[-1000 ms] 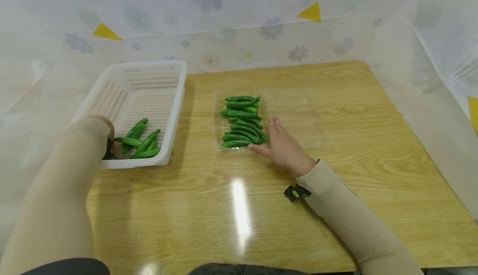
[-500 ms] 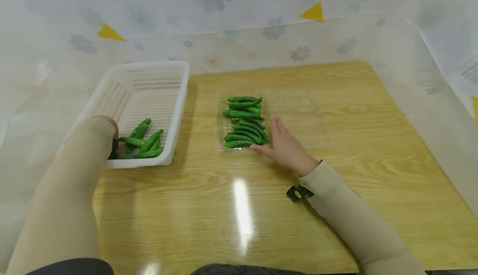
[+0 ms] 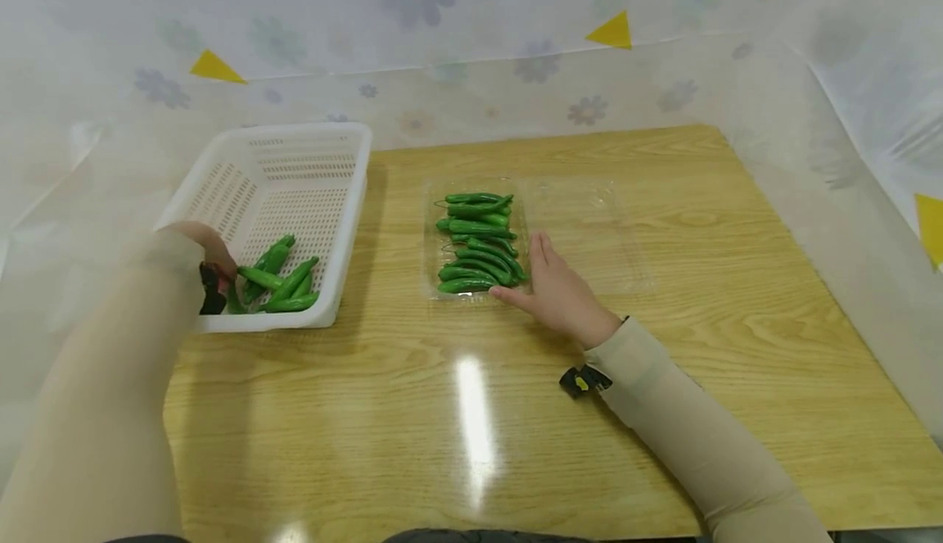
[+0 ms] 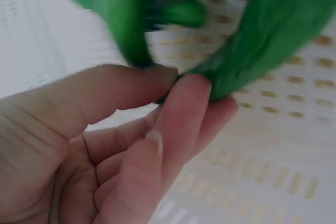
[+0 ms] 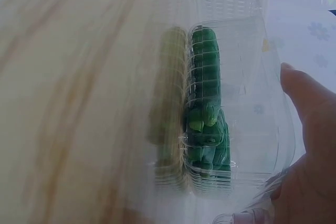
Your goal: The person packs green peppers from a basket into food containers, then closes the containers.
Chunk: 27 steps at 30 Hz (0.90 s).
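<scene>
One perforated white plastic basket (image 3: 305, 203) and a clear box (image 3: 433, 240) of slim, curved peppers (image 3: 477, 228) on glossy wood-grain tabletop (image 3: 368, 428) per head cam, wood running out front of both, right hand (image 3: 561, 291) fingers straight at box edge. Left wrist, a bit blurred: left hand (image 4: 131, 140) pinches tapered end of shiny green pepper (image 4: 275, 32) inside basket. Right wrist: thin see-through box wall, thumb near curved edge, peppers stacked behind plastic.

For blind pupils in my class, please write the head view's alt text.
A person's left hand is inside a white perforated basket of green chili peppers; the right hand is beside an open clear clamshell holding more peppers in a row, on a table.
</scene>
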### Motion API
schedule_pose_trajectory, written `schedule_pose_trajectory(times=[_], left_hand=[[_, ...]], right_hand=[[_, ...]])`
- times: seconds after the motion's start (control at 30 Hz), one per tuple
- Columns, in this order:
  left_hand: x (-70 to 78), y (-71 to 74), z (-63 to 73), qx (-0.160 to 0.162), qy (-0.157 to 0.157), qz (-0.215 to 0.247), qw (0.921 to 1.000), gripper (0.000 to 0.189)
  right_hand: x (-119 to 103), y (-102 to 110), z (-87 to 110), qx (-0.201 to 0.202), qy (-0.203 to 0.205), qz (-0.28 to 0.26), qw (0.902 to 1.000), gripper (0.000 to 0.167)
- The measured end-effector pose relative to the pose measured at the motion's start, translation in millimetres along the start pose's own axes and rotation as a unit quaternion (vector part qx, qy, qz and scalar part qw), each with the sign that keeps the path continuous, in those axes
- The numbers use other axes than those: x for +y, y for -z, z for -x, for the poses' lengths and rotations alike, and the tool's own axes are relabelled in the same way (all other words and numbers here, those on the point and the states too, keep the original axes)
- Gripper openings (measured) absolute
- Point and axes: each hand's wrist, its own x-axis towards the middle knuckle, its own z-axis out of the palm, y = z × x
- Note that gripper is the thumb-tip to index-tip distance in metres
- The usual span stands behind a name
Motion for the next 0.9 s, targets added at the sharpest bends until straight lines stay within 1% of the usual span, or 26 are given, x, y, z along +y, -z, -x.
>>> schedule_pose_trajectory(times=[0.03,0.1,0.13,0.2,0.23,0.27,0.3,0.4,0.5,0.7,0.77,0.9], left_hand=[[-1.2,1.9,4.1,0.016,-0.005,0.014,0.9998,0.027],[-3.4,4.2,12.7,0.071,-0.026,0.059,0.9954,0.021],[-3.0,5.3,17.9,0.098,-0.033,0.065,0.9925,0.02],[-0.6,8.2,28.2,0.145,-0.044,0.069,0.9861,0.019],[1.1,10.1,33.2,0.161,-0.049,0.068,0.9834,0.02],[3.1,11.8,37.8,0.177,-0.055,0.067,0.9804,0.021],[5.3,13.6,42.9,0.191,-0.062,0.056,0.978,0.023],[11.3,18.6,55.5,0.226,-0.084,0.034,0.97,0.027],[20.6,22.2,64.2,0.249,-0.121,0.055,0.9594,0.028],[46.7,26.3,74.5,0.261,-0.148,0.124,0.9458,0.035],[55.6,26.1,77.4,0.261,-0.154,0.14,0.9427,0.037],[70.6,24.1,82.3,0.258,-0.164,0.15,0.9401,0.043]], right_hand=[[0.1,-0.1,0.0,0.0,0.0,0.001,1.0,0.112],[0.1,-0.2,0.2,-0.001,0.001,0.001,1.0,0.113],[0.2,-0.3,0.2,-0.001,0.002,0.001,1.0,0.112],[0.1,-0.3,0.3,-0.001,0.002,0.0,1.0,0.112],[0.0,-0.3,0.2,-0.001,0.002,0.0,1.0,0.111],[-0.2,-0.1,0.2,-0.001,0.001,-0.002,1.0,0.11],[-0.3,0.1,0.1,-0.001,0.001,-0.002,1.0,0.11],[-0.5,0.6,-0.6,-0.002,0.0,-0.001,1.0,0.11],[0.4,1.0,-0.7,-0.002,-0.001,-0.001,1.0,0.111],[1.6,0.4,-1.5,0.002,0.004,0.001,1.0,0.112],[1.5,0.3,-1.6,0.003,0.003,0.001,1.0,0.112],[0.5,0.5,-1.4,0.005,0.004,0.003,1.0,0.113]])
